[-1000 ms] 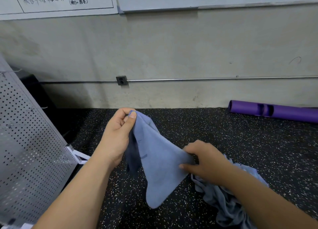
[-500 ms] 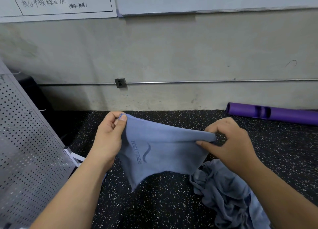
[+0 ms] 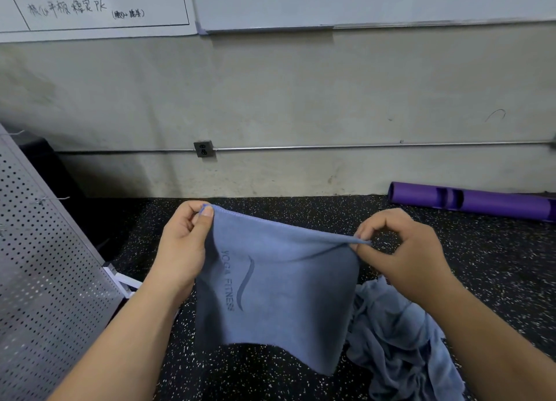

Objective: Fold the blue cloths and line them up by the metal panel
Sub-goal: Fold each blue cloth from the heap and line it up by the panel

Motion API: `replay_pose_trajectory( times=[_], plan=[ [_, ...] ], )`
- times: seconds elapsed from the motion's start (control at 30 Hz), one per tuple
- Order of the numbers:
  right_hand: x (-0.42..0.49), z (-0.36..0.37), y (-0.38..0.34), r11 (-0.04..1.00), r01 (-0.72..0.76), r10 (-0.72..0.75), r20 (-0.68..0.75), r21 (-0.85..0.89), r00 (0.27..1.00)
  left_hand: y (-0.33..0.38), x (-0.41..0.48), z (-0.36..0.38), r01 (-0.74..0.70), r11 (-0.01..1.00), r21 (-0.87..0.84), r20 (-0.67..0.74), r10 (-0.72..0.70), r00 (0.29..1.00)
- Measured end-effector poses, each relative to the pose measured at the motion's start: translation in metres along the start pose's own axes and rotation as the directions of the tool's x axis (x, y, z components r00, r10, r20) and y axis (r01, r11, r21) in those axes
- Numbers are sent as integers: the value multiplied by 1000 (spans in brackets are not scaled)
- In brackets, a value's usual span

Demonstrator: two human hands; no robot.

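Near R: heap of blue cloths [image 3: 400,340] crumpled on floor [image 3: 264,379], none folded. Ctr: one blue cloth [image 3: 276,295] hangs spread, clear of floor. L hand [image 3: 183,244] pinches its top L corner, R hand [image 3: 403,250] pinches top R corner. L: metal panel [image 3: 39,265], no folded cloths visible beside it. Judged early: all folding + lining up left. Far R: purple tube [image 3: 469,200].

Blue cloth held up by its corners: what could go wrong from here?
The left hand and right hand only pinch the cloth by its top corners, so one might slip and the fold come out crooked. Its hanging edge could also snag the crumpled pile beside it.
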State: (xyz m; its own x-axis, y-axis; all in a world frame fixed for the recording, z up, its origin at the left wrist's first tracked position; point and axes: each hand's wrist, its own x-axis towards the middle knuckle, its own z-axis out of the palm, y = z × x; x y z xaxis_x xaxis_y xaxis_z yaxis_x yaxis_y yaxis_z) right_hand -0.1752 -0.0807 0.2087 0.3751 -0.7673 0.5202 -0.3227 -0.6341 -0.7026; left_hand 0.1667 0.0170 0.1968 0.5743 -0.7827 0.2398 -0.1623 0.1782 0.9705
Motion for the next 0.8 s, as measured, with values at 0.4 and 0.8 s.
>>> replay_pose_trajectory(
  times=[0.4, 0.8],
  plan=[
    [0, -5, 0, 980, 38, -41, -12, -196, 999, -1, -2, 6, -26, 1000, -3, 0, 26, 1000],
    [4, -10, 8, 923, 46, -33, 41, -382, 999, -3, -3, 8, -87, 996, -1, -43, 87, 995]
  ],
)
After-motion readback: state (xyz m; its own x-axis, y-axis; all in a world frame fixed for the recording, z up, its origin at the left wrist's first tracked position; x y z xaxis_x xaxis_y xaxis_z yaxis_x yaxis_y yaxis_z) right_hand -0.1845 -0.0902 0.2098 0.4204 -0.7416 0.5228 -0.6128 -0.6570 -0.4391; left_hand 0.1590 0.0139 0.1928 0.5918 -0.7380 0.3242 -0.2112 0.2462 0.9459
